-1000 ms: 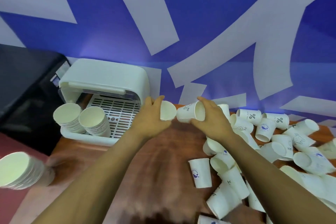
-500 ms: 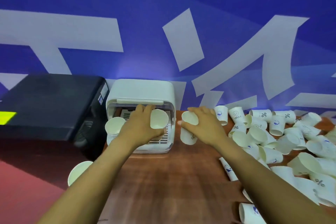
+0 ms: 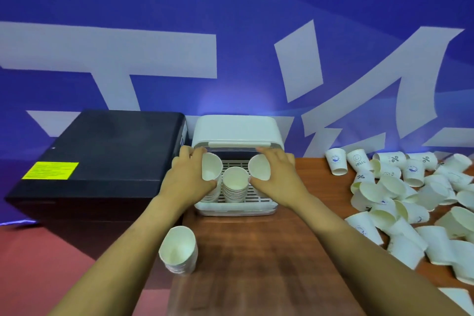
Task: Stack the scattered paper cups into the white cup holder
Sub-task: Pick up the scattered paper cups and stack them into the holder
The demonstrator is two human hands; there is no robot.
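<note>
With a cup (image 3: 211, 170) in my left grip (image 3: 189, 179) and another (image 3: 259, 167) in my right grip (image 3: 278, 177), I should seat each squarely onto the stacks in the holder (image 3: 236, 131).

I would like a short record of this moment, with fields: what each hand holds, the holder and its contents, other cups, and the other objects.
left hand: grips one paper cup at the holder's left side
right hand: grips a second cup at the holder's right side
cup holder: white, open at the front, at the table's far edge
inside holder: middle stack; another stack partly hidden under the left hand's cup
near stack: on the table's left edge
scattered cups: many, at the right
black box: left of the holder
</note>
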